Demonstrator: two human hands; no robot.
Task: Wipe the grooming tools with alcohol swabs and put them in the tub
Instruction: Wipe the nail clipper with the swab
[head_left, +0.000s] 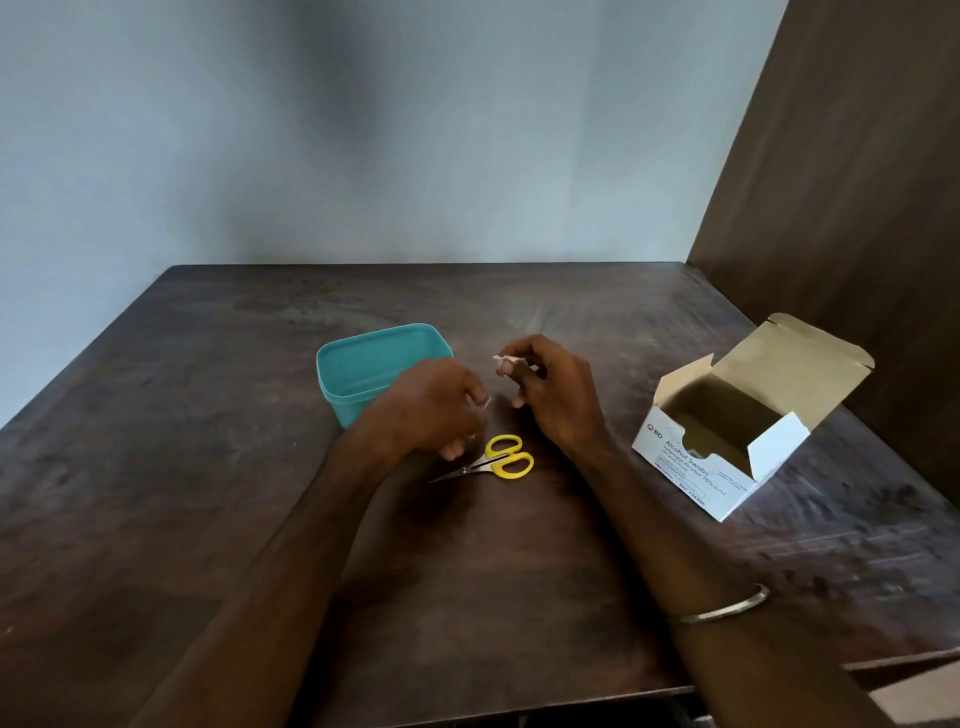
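You are working at a dark wooden table (208, 467) with both hands raised just above its middle. Your right hand (553, 395) is pinching one small white swab (505, 359) between thumb and fingertips, with the other fingers curled in below it. Your left hand (436, 405) is sitting close beside it, fingers curled inward; something small and pale is showing at its fingertips, but it is too blurred to say what it is or whether you are gripping it. One pair of yellow-handled scissors (493, 460) is lying flat on the table just below your left hand, blades closed and pointing to the left, handles to the right; neither hand is touching it. One teal tub (363, 358) is standing open just behind your left hand, partly hidden by it, and nothing is showing inside the part you can see. One white box of alcohol swabs (727, 441) is sitting well off to your right, its flaps standing open. One metal bangle (727, 608) is circling your right forearm. That makes one grooming tool in view, and it is lying outside the tub.
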